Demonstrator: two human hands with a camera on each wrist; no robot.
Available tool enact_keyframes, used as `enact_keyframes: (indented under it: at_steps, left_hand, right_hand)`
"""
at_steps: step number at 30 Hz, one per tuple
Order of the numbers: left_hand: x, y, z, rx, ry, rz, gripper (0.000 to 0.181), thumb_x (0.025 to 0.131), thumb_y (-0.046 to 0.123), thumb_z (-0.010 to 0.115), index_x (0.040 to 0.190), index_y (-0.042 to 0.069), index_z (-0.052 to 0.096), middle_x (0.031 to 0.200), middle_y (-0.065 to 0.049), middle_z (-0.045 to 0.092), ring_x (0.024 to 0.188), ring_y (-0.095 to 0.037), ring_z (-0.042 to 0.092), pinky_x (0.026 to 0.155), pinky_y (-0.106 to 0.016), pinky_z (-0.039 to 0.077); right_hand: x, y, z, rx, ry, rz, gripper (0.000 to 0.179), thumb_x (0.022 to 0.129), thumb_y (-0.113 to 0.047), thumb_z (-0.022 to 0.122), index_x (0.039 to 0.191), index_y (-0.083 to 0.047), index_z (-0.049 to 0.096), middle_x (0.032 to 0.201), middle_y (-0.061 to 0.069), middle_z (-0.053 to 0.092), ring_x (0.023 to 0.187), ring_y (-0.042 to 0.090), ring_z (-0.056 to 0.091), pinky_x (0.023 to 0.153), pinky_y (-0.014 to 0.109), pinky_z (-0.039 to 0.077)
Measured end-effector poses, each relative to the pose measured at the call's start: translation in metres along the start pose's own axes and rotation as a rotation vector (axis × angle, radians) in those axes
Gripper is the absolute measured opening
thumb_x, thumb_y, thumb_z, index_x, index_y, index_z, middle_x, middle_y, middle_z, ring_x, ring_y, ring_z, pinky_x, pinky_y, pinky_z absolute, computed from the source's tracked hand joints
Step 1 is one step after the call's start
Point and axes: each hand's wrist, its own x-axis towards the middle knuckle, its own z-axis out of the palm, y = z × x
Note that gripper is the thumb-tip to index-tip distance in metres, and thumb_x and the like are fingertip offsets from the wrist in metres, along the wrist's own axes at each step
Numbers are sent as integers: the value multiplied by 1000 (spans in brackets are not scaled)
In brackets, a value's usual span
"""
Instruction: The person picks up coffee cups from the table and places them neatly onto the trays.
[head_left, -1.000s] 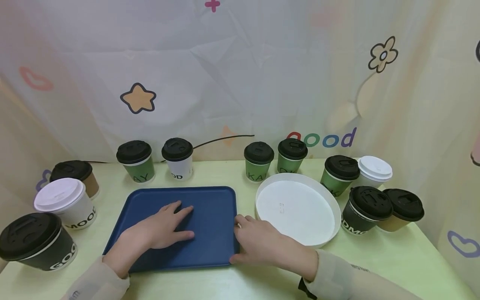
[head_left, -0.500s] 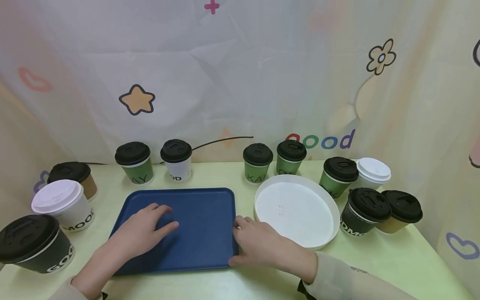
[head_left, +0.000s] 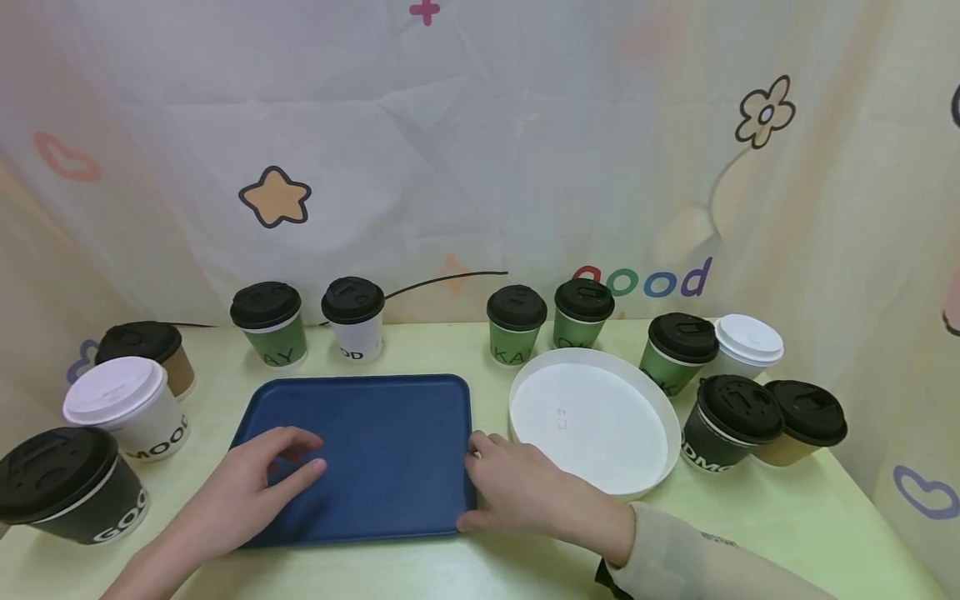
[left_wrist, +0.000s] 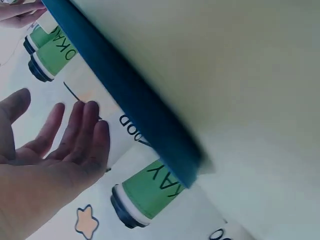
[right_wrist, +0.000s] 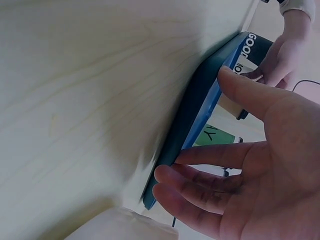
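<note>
The right hand (head_left: 517, 485), fingers spread, seemingly steadies the tray (head_left: 390, 446) beneath the left hand (head_left: 242, 490), whose loose fingers likely must lower.

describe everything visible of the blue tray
The blue tray is a dark, plastic-looking rectangle with rounded corners and a low rim. It lies flat on the pale table, left of a round white tray. The right hand touches its right edge; the left hand is above its left part, apparently not touching.
</note>
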Motion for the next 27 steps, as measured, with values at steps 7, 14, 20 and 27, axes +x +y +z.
enact_keyframes:
  at_steps: [7, 14, 20, 27]
  left_hand:
    - [-12, 2, -5, -29, -22, -62, 22, 100, 28, 71, 117, 15, 69, 110, 7, 67, 97, -10, 64, 80, -37, 54]
    - [-24, 1, -22, -4, -74, -213, 26, 99, 35, 71, 114, 14, 69, 106, 5, 69, 90, -13, 64, 74, -32, 53]
    - [-37, -13, -37, -43, -169, -363, 28, 101, 33, 69, 114, 9, 69, 103, 1, 69, 85, -13, 62, 71, -30, 51]
    - [-50, -39, -55, -117, -348, -378, 25, 102, 26, 67, 115, 5, 68, 109, -1, 67, 96, -18, 63, 77, -29, 54]
  right_hand:
    - [-1, 1, 1, 2, -8, 2, 65, 82, -61, 80, 111, -3, 74, 120, 7, 60, 101, 20, 61, 66, 32, 56]
    - [-1, 1, 1, -2, -9, 0, 64, 81, -61, 80, 108, -3, 74, 116, 7, 60, 97, 19, 60, 64, 31, 55]
    - [-1, -1, 3, -9, -5, -1, 66, 81, -63, 80, 108, -3, 74, 115, 6, 60, 96, 18, 60, 63, 30, 55]
    - [-1, 0, 3, 1, -25, -4, 65, 81, -63, 80, 106, -4, 74, 115, 6, 60, 95, 18, 59, 63, 30, 54]
